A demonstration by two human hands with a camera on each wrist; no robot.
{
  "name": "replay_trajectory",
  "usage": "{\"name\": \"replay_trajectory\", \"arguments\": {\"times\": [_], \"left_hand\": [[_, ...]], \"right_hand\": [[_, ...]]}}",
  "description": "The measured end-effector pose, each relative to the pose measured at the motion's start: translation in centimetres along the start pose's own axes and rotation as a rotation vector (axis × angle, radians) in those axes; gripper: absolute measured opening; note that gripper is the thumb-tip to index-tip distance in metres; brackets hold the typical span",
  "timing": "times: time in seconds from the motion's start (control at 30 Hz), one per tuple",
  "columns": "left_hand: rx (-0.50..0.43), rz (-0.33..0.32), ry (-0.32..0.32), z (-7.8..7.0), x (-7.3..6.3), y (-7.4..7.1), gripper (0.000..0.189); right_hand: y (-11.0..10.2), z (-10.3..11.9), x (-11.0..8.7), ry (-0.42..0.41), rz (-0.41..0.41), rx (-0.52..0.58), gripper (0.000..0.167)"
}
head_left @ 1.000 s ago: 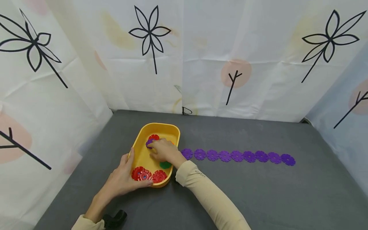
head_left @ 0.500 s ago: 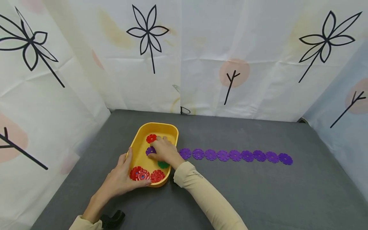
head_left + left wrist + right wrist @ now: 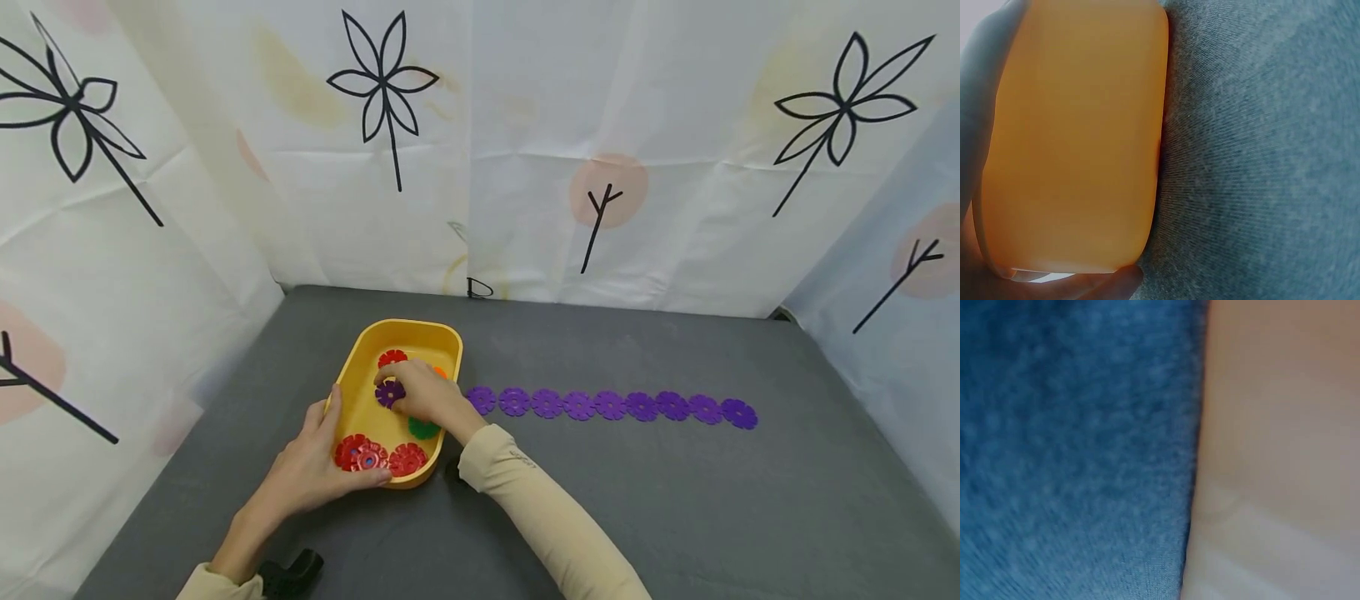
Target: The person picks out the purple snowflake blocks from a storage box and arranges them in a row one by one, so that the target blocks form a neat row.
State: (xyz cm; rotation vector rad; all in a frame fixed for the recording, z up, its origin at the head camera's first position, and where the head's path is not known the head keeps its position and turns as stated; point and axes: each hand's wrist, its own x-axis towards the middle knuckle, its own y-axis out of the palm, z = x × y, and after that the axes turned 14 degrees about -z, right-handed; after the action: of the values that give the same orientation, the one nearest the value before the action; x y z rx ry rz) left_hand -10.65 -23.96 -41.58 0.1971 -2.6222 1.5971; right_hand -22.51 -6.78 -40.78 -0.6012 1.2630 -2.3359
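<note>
A yellow tray (image 3: pixel 367 425) with high sides stands on the grey table in the head view. My left hand (image 3: pixel 315 458) holds its near left corner, thumb along the front rim and fingers on the left side. In the left wrist view the tray's outer wall (image 3: pixel 1079 144) fills much of the picture. My right hand (image 3: pixel 427 390) reaches inside the tray, pinching a purple flower-shaped disc (image 3: pixel 390 393) between thumb and index finger. A red flower disc (image 3: pixel 392 357) lies just behind it. The right wrist view gives only blurred skin and grey cloth.
Red flower discs (image 3: pixel 407 459) lie at the tray's near end, a green one (image 3: pixel 423 429) under the right wrist, and an orange one (image 3: pixel 440 372) partly hidden. To the right, several purple flower discs (image 3: pixel 610 406) form a row. Printed white cloth (image 3: pixel 525 217) encloses the table behind.
My right hand shifted off the purple disc toward the red one, then came back to the purple disc with thumb and index finger at its edges. The left hand stays on the tray.
</note>
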Motion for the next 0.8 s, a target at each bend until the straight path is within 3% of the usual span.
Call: {"name": "replay_trajectory", "arguments": {"times": [0.17,0.3,0.43,0.6,0.8], "left_hand": [[-0.002,0.004,-0.007,-0.1,-0.1,-0.2,0.141],[0.0,0.009,-0.01,-0.2,-0.3,-0.3,0.141],[0.001,0.005,-0.016,-0.3,-0.3,-0.2,0.141],[0.001,-0.004,-0.035,-0.4,-0.3,-0.1,0.143],[-0.003,-0.004,-0.031,-0.3,-0.2,-0.1,0.144]], "right_hand": [[-0.2,-0.3,-0.2,-0.027,-0.109,0.132,0.041],[-0.7,-1.0,-0.7,-0.03,-0.243,0.376,0.04],[-1.8,-1.9,-2.0,0.029,-0.321,0.554,0.04],[-4.4,-4.0,-4.6,0.132,-0.338,0.599,0.043],[-8.2,-8.4,-8.8,0.206,-0.365,0.568,0.047]]}}
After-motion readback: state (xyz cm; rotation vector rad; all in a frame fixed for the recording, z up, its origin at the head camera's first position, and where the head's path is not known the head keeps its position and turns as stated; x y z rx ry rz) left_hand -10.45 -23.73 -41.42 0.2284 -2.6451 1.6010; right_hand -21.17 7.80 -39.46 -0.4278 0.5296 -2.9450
